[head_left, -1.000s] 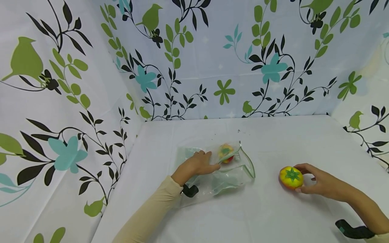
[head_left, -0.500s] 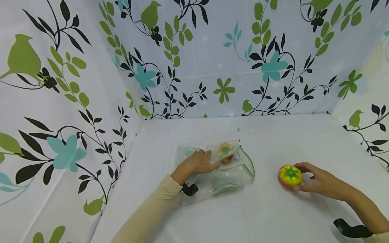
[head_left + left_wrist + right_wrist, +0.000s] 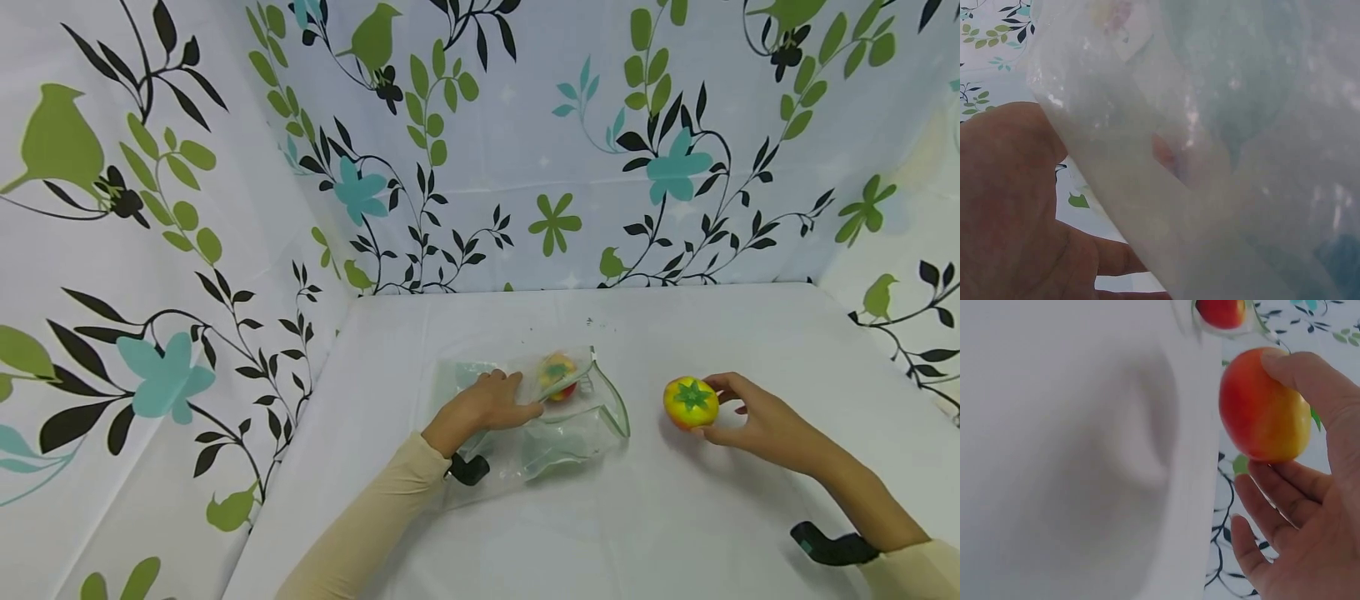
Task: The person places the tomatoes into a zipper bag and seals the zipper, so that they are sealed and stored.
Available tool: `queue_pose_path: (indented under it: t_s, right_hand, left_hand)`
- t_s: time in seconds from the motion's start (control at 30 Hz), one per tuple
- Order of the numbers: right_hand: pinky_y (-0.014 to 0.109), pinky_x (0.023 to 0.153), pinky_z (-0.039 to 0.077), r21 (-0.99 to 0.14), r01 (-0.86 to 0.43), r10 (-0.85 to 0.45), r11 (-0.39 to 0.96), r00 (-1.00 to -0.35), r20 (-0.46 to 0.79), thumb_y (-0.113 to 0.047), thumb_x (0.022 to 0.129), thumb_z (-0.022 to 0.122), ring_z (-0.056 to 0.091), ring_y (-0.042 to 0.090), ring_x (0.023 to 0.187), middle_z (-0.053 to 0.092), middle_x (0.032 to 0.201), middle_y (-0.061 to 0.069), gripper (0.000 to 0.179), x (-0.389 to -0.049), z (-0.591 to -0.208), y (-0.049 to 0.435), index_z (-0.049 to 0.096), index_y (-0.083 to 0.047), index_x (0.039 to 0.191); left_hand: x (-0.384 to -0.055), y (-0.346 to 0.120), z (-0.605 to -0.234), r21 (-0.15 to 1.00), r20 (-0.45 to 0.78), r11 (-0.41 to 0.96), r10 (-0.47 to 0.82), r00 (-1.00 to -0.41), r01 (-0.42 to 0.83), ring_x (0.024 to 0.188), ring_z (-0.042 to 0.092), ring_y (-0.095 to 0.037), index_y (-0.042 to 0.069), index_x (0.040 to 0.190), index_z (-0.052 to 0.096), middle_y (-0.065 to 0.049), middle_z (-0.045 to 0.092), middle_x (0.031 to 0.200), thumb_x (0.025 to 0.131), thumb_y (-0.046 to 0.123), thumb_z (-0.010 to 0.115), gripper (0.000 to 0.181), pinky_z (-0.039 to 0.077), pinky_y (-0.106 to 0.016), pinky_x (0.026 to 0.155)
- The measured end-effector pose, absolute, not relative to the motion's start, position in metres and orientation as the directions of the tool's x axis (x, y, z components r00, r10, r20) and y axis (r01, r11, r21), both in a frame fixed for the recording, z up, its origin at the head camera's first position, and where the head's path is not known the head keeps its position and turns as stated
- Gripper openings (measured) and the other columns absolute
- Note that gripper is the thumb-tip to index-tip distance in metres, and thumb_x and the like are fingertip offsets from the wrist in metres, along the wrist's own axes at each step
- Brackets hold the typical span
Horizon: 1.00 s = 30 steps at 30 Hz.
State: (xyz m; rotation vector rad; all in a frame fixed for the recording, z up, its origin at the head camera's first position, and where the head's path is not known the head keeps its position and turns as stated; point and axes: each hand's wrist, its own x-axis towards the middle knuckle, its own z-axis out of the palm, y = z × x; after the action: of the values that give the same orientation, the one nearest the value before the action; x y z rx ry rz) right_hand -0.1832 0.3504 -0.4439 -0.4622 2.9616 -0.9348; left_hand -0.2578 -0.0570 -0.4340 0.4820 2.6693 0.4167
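A red and yellow toy tomato (image 3: 691,403) with a green star-shaped top is pinched between the thumb and fingertips of my right hand (image 3: 768,425), over the right of the table. In the right wrist view the thumb presses the tomato's (image 3: 1266,406) upper side and fingertips meet its underside. My left hand (image 3: 480,408) lies on a clear plastic zip bag (image 3: 487,479), fingers spread, thumb by the bag's raised mouth. Inside the bag, near its back edge, sits a similar red and yellow tomato (image 3: 558,387). Cloudy plastic (image 3: 1147,112) fills most of the left wrist view.
A white cloth covers the table (image 3: 637,533). Patterned curtains (image 3: 480,167) with leaves, birds and flowers rise behind it and at both sides. The bag's green-edged mouth (image 3: 618,408) faces right, toward the held tomato.
My right hand has carried the tomato a little left and away from me in the last half second. The left hand and the bag keep their place.
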Motion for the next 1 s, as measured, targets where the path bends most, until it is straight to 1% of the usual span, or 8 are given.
queue_pose_path:
  t_s: [0.2,0.4,0.67,0.83,1.0]
  right_hand:
    - [0.058,0.094,0.052,-0.567,-0.304,-0.248,0.765,-0.953,0.176,-0.03,0.086,0.088,0.058,0.036,0.118,0.059,0.137,0.021,0.076,-0.19,-0.442,0.325,0.049,0.002,0.143]
    - [0.062,0.097,0.051,-0.576,-0.336,-0.247,0.745,-0.942,0.229,-0.027,0.086,0.088,0.057,0.036,0.118,0.058,0.137,0.021,0.077,-0.197,-0.442,0.3,0.048,0.003,0.144]
    - [0.058,0.098,0.051,-0.592,-0.356,-0.27,0.723,-0.935,0.232,-0.031,0.086,0.09,0.057,0.031,0.117,0.058,0.139,0.017,0.079,-0.202,-0.452,0.277,0.047,-0.002,0.146]
    - [0.053,0.094,0.052,-0.568,-0.383,-0.304,0.728,-0.924,0.232,-0.036,0.085,0.09,0.057,0.028,0.116,0.058,0.139,0.013,0.08,-0.204,-0.454,0.267,0.048,-0.006,0.147]
    - [0.049,0.092,0.055,-0.545,-0.394,-0.327,0.74,-0.919,0.221,-0.035,0.085,0.091,0.057,0.026,0.115,0.06,0.137,0.01,0.077,-0.207,-0.454,0.258,0.051,-0.01,0.146]
  left_hand:
    - [-0.258,-0.056,-0.434,0.35,-0.322,0.895,0.393,-0.861,0.277,0.155,0.034,-0.041,0.011,0.166,0.035,-0.021,0.038,0.165,0.096,0.065,0.048,0.09,0.034,-0.055,0.122]
    - [-0.258,-0.056,-0.433,0.349,-0.321,0.895,0.393,-0.862,0.277,0.155,0.034,-0.04,0.011,0.166,0.036,-0.02,0.039,0.165,0.096,0.065,0.049,0.089,0.034,-0.054,0.123]
    - [-0.258,-0.056,-0.434,0.336,-0.335,0.901,0.388,-0.859,0.276,0.156,0.032,-0.041,0.012,0.166,0.034,-0.019,0.037,0.167,0.097,0.066,0.048,0.089,0.033,-0.054,0.123]
    - [-0.258,-0.056,-0.434,0.333,-0.336,0.902,0.386,-0.859,0.275,0.156,0.032,-0.041,0.013,0.167,0.034,-0.019,0.036,0.167,0.098,0.066,0.048,0.088,0.033,-0.054,0.123]
    - [-0.257,-0.057,-0.433,0.338,-0.329,0.9,0.388,-0.861,0.276,0.155,0.032,-0.042,0.013,0.166,0.034,-0.02,0.037,0.167,0.098,0.066,0.048,0.088,0.034,-0.055,0.123]
